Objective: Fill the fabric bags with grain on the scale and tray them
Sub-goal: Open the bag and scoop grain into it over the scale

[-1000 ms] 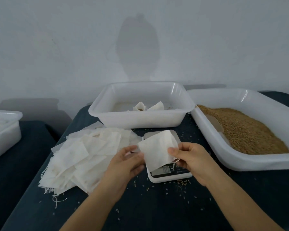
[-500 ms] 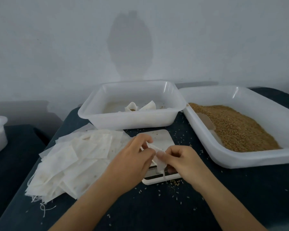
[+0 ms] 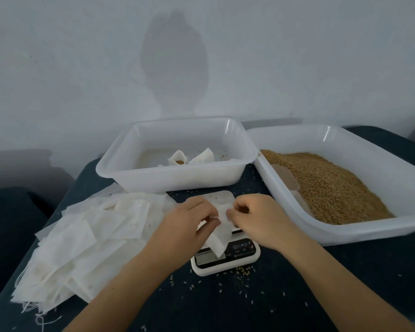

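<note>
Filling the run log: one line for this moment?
left hand + right hand pinch fabric bag | over scale | unfilled

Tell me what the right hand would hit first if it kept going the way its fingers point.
The right hand points left, pinching the fabric bag above the scale. Going straight on, it would probably meet the left hand first, which pinches the same bag; depth is unclear.

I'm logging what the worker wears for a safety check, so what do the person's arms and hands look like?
Both forearms are bare, with no sleeves in view. The left hand and right hand wear no gloves, and no rings, watch or wristband show. The fingers are uncovered.
</note>
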`<action>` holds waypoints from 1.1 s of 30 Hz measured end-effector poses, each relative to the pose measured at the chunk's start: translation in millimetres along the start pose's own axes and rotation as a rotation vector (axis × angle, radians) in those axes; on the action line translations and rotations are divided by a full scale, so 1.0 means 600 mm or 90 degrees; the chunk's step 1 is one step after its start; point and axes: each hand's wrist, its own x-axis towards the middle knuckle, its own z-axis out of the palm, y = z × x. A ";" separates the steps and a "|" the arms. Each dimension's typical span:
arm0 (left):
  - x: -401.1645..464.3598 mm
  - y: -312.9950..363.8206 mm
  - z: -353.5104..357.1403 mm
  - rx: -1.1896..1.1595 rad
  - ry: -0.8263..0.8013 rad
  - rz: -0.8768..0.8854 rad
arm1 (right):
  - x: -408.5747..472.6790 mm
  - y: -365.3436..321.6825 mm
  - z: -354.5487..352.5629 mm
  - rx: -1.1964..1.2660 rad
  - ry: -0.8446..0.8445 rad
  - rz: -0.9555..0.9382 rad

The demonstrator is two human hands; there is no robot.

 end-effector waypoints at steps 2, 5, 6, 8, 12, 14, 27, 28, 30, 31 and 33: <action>0.006 -0.008 0.001 0.014 -0.010 -0.002 | -0.002 -0.006 -0.034 0.008 -0.056 0.006; 0.014 -0.025 -0.010 0.016 0.020 -0.035 | 0.020 0.014 -0.124 0.002 0.087 0.063; 0.016 -0.027 -0.011 0.025 0.018 -0.027 | 0.036 0.030 -0.152 -0.078 0.118 0.110; 0.021 -0.027 -0.009 0.050 0.001 0.003 | 0.069 0.061 -0.184 -0.303 0.044 0.219; 0.034 -0.023 -0.003 0.066 0.004 0.022 | 0.112 0.105 -0.170 -0.427 -0.180 0.350; 0.036 -0.019 0.001 0.072 0.000 0.023 | 0.120 0.123 -0.159 -0.367 -0.224 0.395; 0.034 -0.028 0.005 0.011 0.067 -0.053 | 0.109 0.116 -0.229 -0.435 -0.066 0.338; 0.036 -0.027 0.007 0.010 0.068 -0.047 | 0.110 0.110 -0.226 -0.456 -0.089 0.350; 0.038 -0.022 0.012 0.006 0.060 -0.040 | 0.123 0.104 -0.218 -0.497 -0.115 0.361; 0.038 -0.020 0.014 0.005 0.057 -0.037 | 0.131 0.102 -0.211 -0.507 -0.118 0.358; 0.036 -0.019 0.017 0.004 0.054 -0.031 | 0.145 0.104 -0.198 -0.499 -0.118 0.342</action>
